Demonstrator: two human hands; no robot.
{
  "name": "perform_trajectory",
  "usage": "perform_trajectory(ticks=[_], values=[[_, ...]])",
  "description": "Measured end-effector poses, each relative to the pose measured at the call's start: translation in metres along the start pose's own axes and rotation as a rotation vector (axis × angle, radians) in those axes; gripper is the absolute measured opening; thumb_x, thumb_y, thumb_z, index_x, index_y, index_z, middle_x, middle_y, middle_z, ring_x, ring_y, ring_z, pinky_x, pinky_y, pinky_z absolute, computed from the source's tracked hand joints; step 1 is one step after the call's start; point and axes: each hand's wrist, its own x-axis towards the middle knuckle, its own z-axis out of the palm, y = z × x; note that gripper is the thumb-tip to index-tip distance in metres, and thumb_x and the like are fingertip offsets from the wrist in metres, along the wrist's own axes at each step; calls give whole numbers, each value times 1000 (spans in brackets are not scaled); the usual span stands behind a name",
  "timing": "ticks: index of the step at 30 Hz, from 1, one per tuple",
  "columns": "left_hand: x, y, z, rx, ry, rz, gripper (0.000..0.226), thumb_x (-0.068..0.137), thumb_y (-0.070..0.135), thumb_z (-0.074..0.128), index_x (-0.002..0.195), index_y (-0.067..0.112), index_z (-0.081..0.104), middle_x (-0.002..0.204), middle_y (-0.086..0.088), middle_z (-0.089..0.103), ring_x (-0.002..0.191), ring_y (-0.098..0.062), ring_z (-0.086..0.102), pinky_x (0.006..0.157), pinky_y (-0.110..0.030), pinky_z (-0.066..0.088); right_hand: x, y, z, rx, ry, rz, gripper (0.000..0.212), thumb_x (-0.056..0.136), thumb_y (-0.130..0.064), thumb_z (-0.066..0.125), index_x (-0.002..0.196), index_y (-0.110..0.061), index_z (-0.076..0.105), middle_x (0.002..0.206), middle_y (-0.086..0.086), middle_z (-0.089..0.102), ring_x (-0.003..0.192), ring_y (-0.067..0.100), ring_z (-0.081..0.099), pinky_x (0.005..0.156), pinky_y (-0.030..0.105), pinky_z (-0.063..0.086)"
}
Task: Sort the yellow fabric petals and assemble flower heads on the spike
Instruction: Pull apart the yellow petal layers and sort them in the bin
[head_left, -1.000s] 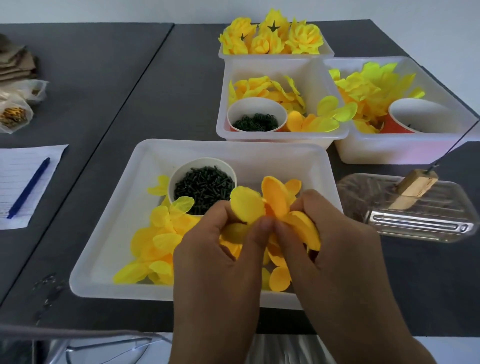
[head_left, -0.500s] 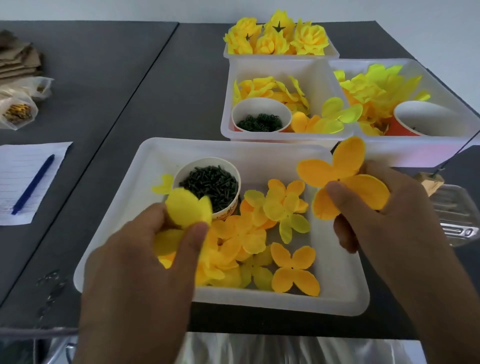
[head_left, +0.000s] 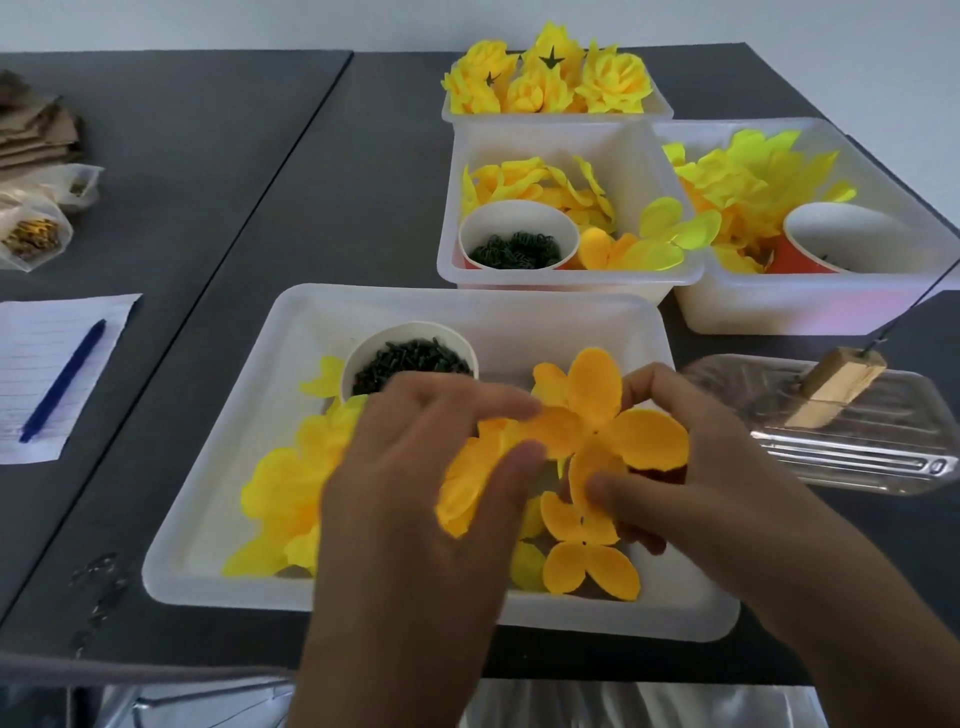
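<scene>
Both hands are over the near white tray (head_left: 218, 431), meeting at an orange four-lobed petal piece (head_left: 608, 421). Right hand (head_left: 691, 467) grips it from the right, thumb on its near lobe, fingers curled behind the far ones. Left hand (head_left: 415, 467) pinches its left lobe btwn thumb and forefinger; it's blurred, and whether it also holds the yellow-orange petal (head_left: 462, 488) just below I can't tell. More petal pieces lie in the tray: a paler yellow heap (head_left: 291, 483) at left, an orange one (head_left: 587, 561) near the front rim. A paper cup of dark green bits (head_left: 410, 358) stands at the tray's far side. Right of the tray, a clear plastic tray (head_left: 857, 457) w/ a wood block (head_left: 836, 384) and a thin wire spike (head_left: 919, 296) rising up and right. Far side: three white bins, the farthest holding finished flower heads (head_left: 545, 78), the middle bin (head_left: 634, 150) w/ petals and a cup, the right bin (head_left: 769, 306) w/ greener petals. Far left, lined paper (head_left: 31, 364) w/ a blue pen (head_left: 65, 379).
</scene>
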Motion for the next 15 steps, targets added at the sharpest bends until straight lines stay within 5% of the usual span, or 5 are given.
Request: perform_trajectory(ticks=[5, 8, 15], values=[[4, 12, 21, 11, -142, 114, 21, 80, 51, 57, 93, 38, 67, 108, 17, 51, 107, -10, 50, 78, -29, 47, 0, 4, 6, -177, -37, -188, 17, 76, -6, 70, 83, -18, 60, 70, 2, 64, 61, 11, 62, 55, 26, 54], [6, 8, 25, 27, -165, 92, 26, 77, 58, 55, 94, 42, 65, 110, 19, 48, 108, -8, 48, 78, -34, 48, 1, 5, 6, -263, 19, -227, 20, 77, -4, 71, 79, -22, 63, 72, -6, 67, 68, 9, 65, 64, 17, 52], [5, 6, 30, -21, -179, 20, 38, 78, 70, 45, 103, 48, 61, 110, 26, 45, 105, 2, 49, 69, -21, 48, -2, 6, 7, 8, 19, -186, 18, 83, -4, 64, 76, -21, 64, 68, -11, 69, 62, 1, 64, 52, 8, 46]])
